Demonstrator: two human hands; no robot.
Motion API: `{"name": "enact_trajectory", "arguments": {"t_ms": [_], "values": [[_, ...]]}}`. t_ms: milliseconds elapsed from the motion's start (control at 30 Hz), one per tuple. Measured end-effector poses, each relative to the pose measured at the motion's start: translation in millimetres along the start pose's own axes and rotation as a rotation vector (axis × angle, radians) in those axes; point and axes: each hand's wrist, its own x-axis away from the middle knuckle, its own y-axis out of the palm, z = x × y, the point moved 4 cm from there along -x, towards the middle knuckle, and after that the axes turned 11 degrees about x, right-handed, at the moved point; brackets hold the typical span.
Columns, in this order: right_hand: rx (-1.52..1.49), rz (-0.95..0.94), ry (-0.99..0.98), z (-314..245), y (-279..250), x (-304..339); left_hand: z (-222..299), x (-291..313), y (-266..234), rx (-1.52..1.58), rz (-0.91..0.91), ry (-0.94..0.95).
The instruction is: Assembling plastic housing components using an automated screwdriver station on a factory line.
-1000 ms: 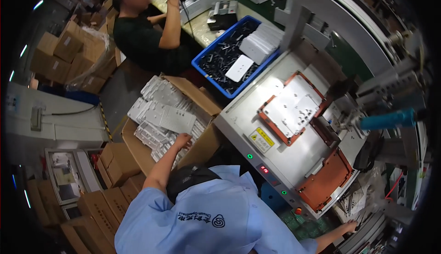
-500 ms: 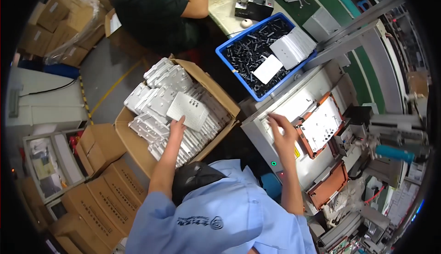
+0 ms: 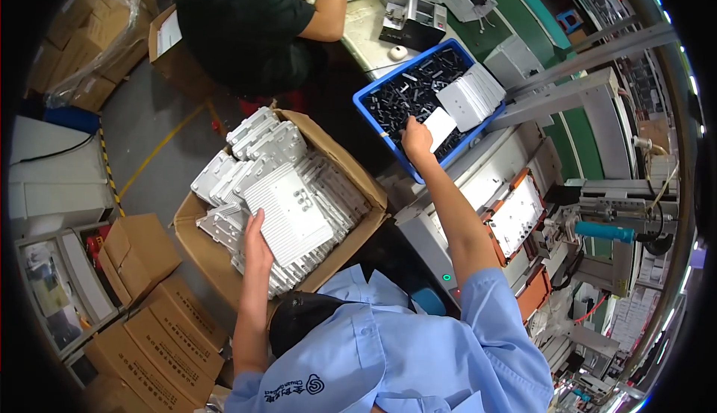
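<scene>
- Left hand (image 3: 258, 245), partly curled, grips the ribbed panel (image 3: 287, 215) at eight o'clock, over the carton (image 3: 351, 243).
- Right hand (image 3: 417, 138), fingers bunched beside the white plate (image 3: 442, 128); hold unclear.
- Step appears to be picking from the blue bin (image 3: 396, 151); next calls for clearing its seven-o'clock rim.
- Open gap between containers.

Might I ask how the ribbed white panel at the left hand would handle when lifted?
The ribbed white panel is probably stiff, looking flat at the left hand without visible sag. Its ridges may aid grip, and its broad shape seems unlikely to roll.
</scene>
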Motion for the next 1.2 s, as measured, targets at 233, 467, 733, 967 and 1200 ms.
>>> {"name": "enact_trajectory", "arguments": {"t_ms": [233,467,733,967,1200], "values": [[-0.104,0.048,0.089,3.8,-10.0,5.2,-1.4,3.4,59.7,0.021,-0.062,0.085],[-1.017,-0.055,-0.016,-51.4,-122.7,88.7,-18.7,9.6,108.4,-0.053,-0.212,0.096],[-0.939,0.070,0.054,-68.2,-167.7,150.1,-49.6,32.0,153.8,-0.238,-0.413,0.190],[-0.959,0.099,0.041,-44.1,-161.0,154.2,-58.7,38.8,162.1,-0.209,-0.454,0.151],[-1.298,-0.868,-0.376,-37.4,-109.7,118.2,-54.9,20.1,133.6,-0.161,-0.372,-0.075]]}}
